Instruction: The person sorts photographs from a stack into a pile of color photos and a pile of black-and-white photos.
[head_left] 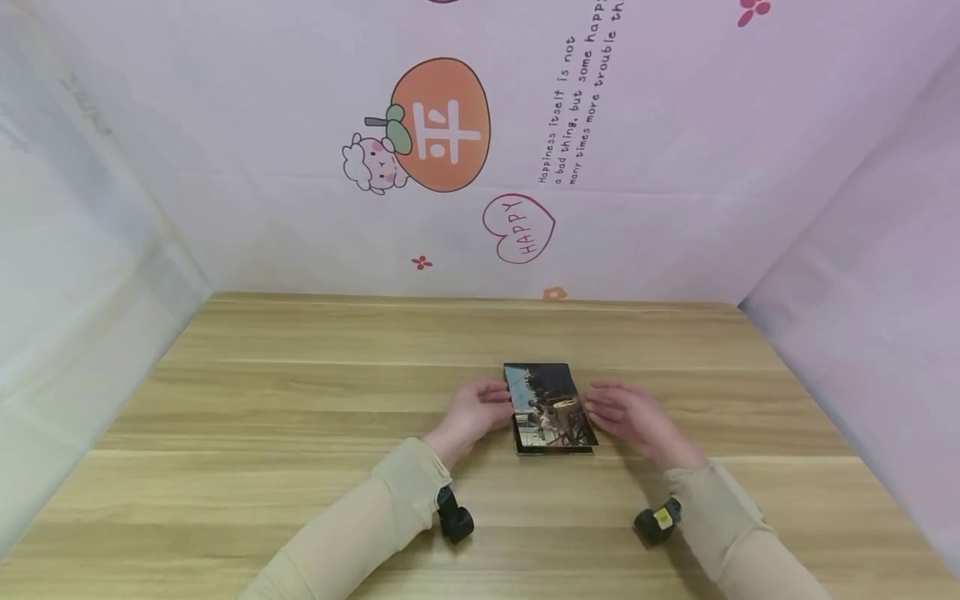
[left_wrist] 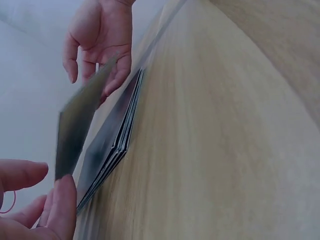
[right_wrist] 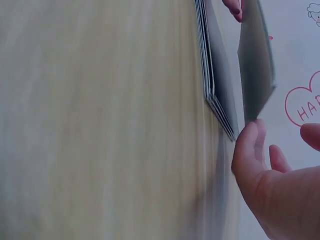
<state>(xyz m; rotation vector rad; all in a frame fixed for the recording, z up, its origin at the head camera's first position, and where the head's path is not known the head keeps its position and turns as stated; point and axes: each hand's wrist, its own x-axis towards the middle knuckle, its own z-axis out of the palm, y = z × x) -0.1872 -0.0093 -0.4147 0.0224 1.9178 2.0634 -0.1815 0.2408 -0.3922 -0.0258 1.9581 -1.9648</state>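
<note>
White sheets are hanging around the wood-look table, one at the back and one on each side. On the back sheet, one big orange fruit is showing, with one little sheep leaning on it. One heart is sitting below, and two small flowers, one red and one orange, are showing near the table's back edge. Two tan sleeves are reaching in from the front, and two black gadgets are sitting at the wrists, one on each; the right one is wearing one yellow sticker. Two hands are working near the middle of the table. The left hand and the right hand are facing each other, their fingers not curling into fists. Fingertips are touching the two sides of one picture card, holding it up between them, tilted, just over a stack of thin flat pieces. That one card is getting in the way, hiding most of the stack from above. The stack is lying on the table, and its layers are sitting too close together to count.
</note>
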